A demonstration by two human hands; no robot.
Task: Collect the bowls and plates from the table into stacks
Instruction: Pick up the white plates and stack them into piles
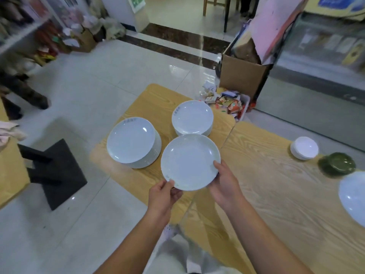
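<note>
Precariously, left hand [164, 194] and right hand [225, 184] pinch the plate [189, 162] by its near rim; slipping, it could chip the far stack [192, 117].

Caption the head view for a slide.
Left hand and right hand hold a white plate over the table near two plate stacks; white bowls and a green bowl sit rightward.

We stretch both bare forearms forward, hands close together. Our left hand [165, 195] pinches the near rim of a round white glazed plate [189, 161], thumb on top. Our right hand [225, 184] grips its right edge (thumb lying along the rim), the other fingers apparently curled underneath, out of sight.
</note>
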